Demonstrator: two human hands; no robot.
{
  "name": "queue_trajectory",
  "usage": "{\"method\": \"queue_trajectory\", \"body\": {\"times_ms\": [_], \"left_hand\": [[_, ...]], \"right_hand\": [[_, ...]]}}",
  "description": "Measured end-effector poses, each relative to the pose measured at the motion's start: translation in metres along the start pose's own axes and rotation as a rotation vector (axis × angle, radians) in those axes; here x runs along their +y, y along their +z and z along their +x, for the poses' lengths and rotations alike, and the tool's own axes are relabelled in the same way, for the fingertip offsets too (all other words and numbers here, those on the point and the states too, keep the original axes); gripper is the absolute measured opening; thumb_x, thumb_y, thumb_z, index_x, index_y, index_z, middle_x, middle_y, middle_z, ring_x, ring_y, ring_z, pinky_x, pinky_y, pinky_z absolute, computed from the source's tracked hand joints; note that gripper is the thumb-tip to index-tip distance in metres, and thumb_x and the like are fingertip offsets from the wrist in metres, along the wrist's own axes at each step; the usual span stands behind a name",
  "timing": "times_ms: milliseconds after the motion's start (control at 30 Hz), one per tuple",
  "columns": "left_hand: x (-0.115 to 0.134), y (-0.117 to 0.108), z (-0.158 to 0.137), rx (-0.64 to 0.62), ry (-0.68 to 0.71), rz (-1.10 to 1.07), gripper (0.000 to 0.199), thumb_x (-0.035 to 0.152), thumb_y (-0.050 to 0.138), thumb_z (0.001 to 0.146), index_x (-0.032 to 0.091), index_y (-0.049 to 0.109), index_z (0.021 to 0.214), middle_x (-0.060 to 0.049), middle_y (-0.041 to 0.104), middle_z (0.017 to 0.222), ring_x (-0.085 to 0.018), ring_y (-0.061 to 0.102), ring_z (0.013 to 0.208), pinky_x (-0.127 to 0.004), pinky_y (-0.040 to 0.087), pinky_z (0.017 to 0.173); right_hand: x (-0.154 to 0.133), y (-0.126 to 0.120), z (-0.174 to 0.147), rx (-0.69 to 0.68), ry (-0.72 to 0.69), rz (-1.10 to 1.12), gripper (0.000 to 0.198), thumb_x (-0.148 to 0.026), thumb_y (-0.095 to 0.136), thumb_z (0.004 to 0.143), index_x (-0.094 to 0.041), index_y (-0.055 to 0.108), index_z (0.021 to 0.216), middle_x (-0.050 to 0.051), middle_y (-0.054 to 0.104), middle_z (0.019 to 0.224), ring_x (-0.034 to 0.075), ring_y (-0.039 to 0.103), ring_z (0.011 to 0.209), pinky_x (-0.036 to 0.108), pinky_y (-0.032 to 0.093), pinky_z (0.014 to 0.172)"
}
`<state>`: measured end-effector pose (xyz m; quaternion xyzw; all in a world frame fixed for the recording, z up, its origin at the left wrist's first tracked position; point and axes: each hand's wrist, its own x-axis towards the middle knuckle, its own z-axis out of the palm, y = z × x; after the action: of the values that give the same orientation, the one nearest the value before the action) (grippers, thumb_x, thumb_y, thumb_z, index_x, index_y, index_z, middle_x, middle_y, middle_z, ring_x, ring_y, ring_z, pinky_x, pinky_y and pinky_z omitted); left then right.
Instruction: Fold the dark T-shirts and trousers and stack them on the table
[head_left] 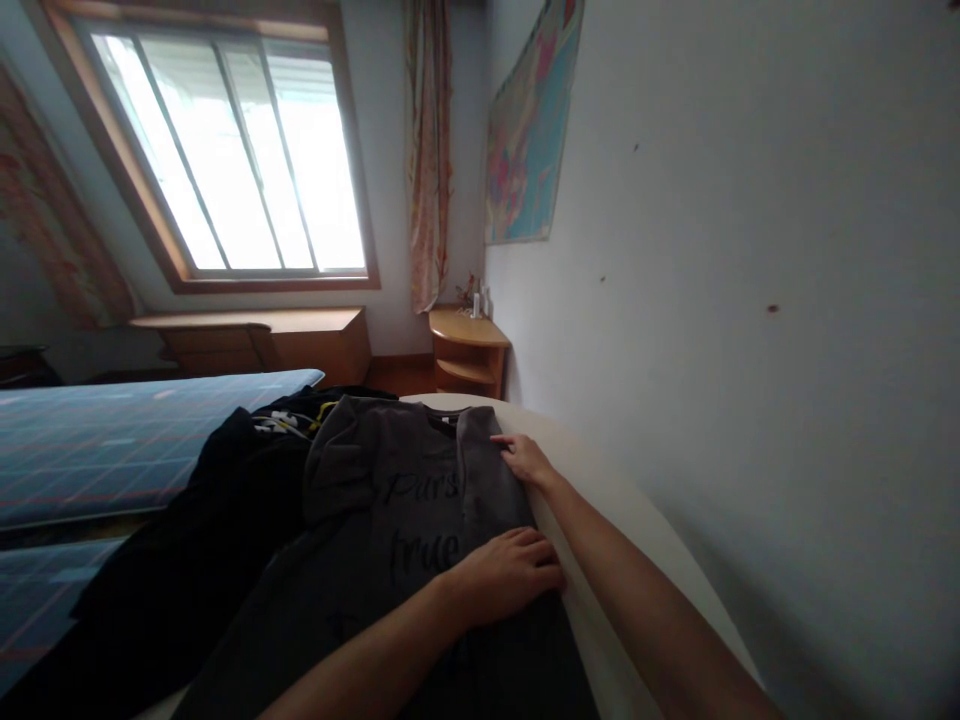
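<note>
Crumpled black cloth (225, 530), then a flat grey shirt (420, 450), lay by the pale table's (660, 510) curved right edge.
Half-curled, the left hand (516, 575) rested on the shirt's right side; the right hand (529, 460), forefinger outstretched, touched it higher up; I couldn't tell any grip.

Shirt (420, 450) on a pale table (630, 490)

The dark gray shirt lies spread out, collar (445, 412) toward the table's curved far end, dark lettering (424, 550) including "true" across it. Black clothing (247, 520) is bunched against the shirt's left side.
</note>
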<state>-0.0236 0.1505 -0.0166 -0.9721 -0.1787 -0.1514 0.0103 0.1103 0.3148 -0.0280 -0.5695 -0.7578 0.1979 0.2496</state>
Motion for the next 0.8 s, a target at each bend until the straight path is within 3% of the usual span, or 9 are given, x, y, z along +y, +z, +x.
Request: {"method": "queue_trajectory", "body": {"times_ms": [200, 533, 700, 800], "left_hand": [[-0.001, 0.004, 0.02, 0.014, 0.006, -0.051, 0.017, 0.025, 0.052, 0.1, 0.022, 0.065, 0.109, -0.003, 0.066, 0.104, -0.017, 0.06, 0.101, -0.03, 0.044, 0.097], [0.0, 0.027, 0.075, 0.043, -0.013, -0.101, 0.02, 0.023, 0.05, 0.101, 0.022, 0.066, 0.111, -0.003, 0.067, 0.112, -0.018, 0.06, 0.107, -0.03, 0.044, 0.1], [0.006, 0.018, 0.063, 0.074, -0.077, -0.232, 0.022, 0.028, 0.056, 0.097, 0.019, 0.065, 0.115, -0.006, 0.065, 0.124, -0.02, 0.058, 0.119, -0.031, 0.042, 0.108], [0.003, 0.008, 0.039, 0.104, -0.2, -0.238, 0.033, 0.035, 0.053, 0.098, 0.021, 0.059, 0.127, -0.008, 0.058, 0.139, -0.024, 0.049, 0.133, -0.04, 0.036, 0.115]], "right_hand": [[0.023, -0.014, 0.007, -0.016, 0.042, -0.034, 0.047, -0.011, 0.055, 0.083, -0.02, 0.068, 0.127, 0.005, 0.07, 0.127, 0.02, 0.064, 0.119, 0.028, 0.045, 0.104], [0.072, -0.062, 0.0, 0.034, 0.143, -0.167, 0.047, -0.012, 0.052, 0.087, -0.016, 0.064, 0.133, 0.009, 0.067, 0.131, 0.02, 0.063, 0.12, 0.028, 0.044, 0.103], [0.072, -0.061, -0.008, 0.047, 0.137, -0.234, 0.046, -0.024, 0.051, 0.093, -0.016, 0.06, 0.137, 0.01, 0.059, 0.141, 0.021, 0.056, 0.129, 0.03, 0.04, 0.108], [0.061, -0.054, -0.018, 0.077, 0.142, -0.279, 0.052, -0.039, 0.056, 0.092, -0.018, 0.058, 0.14, 0.014, 0.036, 0.158, 0.031, 0.043, 0.139, 0.041, 0.033, 0.114]]}}
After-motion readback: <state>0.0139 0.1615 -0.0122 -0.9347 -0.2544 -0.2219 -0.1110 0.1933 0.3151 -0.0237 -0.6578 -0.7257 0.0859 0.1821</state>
